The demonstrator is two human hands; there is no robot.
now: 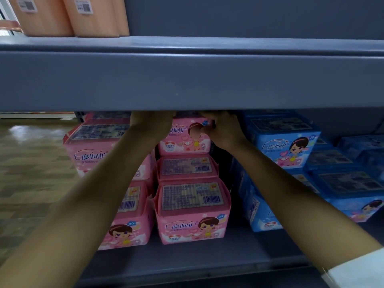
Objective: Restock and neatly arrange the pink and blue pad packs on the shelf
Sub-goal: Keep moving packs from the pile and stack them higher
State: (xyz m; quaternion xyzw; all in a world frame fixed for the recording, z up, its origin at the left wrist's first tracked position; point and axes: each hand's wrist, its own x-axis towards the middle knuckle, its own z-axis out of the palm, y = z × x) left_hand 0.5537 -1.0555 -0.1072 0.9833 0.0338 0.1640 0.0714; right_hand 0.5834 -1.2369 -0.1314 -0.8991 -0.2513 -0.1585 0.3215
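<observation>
Under shelf [187, 80], both hands grip pink pack [185, 140].

Upper shelf [187, 80] overhangs packs; bare shelf front [187, 260] open.

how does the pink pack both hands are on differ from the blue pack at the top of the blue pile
The top pink pack is pink and gripped by the left hand and right hand; the top blue pack is blue and untouched. The pink one caps the middle stack; the blue one sits right of it. Both carry the same cartoon girl.
</observation>
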